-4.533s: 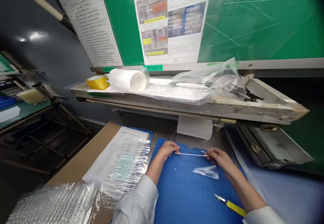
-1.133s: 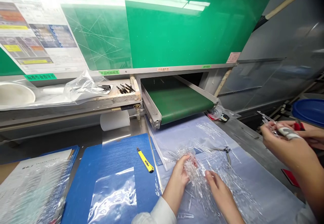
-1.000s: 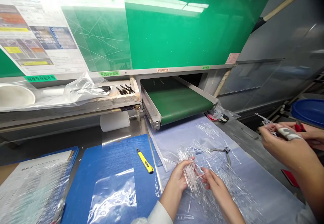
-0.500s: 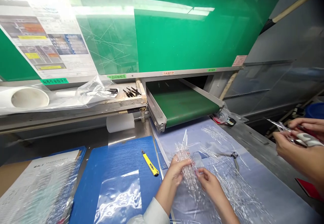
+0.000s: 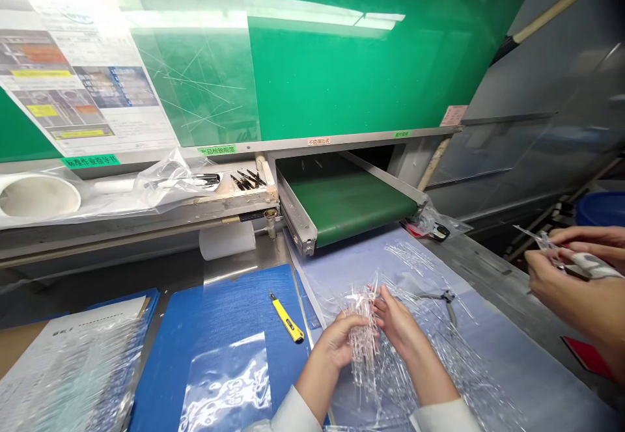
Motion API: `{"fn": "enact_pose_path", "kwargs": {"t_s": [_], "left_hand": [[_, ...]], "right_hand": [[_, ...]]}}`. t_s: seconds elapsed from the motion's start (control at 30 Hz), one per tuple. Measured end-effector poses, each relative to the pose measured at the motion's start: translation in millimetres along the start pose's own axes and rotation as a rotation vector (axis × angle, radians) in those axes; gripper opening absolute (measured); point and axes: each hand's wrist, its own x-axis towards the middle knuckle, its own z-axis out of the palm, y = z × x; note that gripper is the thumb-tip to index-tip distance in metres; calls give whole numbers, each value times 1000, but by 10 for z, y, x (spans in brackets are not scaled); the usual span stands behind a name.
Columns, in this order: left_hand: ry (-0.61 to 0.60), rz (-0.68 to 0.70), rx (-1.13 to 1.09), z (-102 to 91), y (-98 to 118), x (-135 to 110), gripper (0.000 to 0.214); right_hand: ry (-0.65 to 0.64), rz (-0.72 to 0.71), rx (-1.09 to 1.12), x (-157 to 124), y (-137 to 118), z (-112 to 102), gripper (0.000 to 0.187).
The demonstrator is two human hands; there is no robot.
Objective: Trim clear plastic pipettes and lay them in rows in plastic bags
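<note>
I am looking from far away through the head camera, and both my hands are low in the middle of the view. My left hand (image 5: 332,347) is closed in a narrow curl around the lower part of a bundle of thin clear plastic pieces (image 5: 364,341), and my right hand (image 5: 400,324) presses the bundle from the other side, so both hands are holding it. The bundle stands nearly upright between them, above a pale blue plastic sheet (image 5: 508,367) on the steel surface (image 5: 493,282), and many loose clear pieces lie spread on this sheet.

At 10 o'clock from my hands lies a yellow utility knife (image 5: 287,318) on a blue ribbed mat (image 5: 229,295). A crumpled clear plastic bag (image 5: 224,380) rests on the same mat. At 2 o'clock, steel pliers (image 5: 442,297) lie on the sheet. At 12 o'clock runs a green conveyor belt (image 5: 346,201). At 3 o'clock, a co-worker's two hands (image 5: 576,266) hold other clear pieces (what exactly, the picture is too small to tell).
</note>
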Motion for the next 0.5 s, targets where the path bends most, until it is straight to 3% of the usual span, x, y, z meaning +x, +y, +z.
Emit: {"fn": "enact_pose_path", "kwargs": {"t_s": [0.23,0.5], "left_hand": [[17,-64,25,-64,-158,27,34],[39,-81,120,-120,-123,-12,46]], "right_hand": [[-38,46,219,171,7,137,22],[101,80,292,533,-12,88,28]]}}
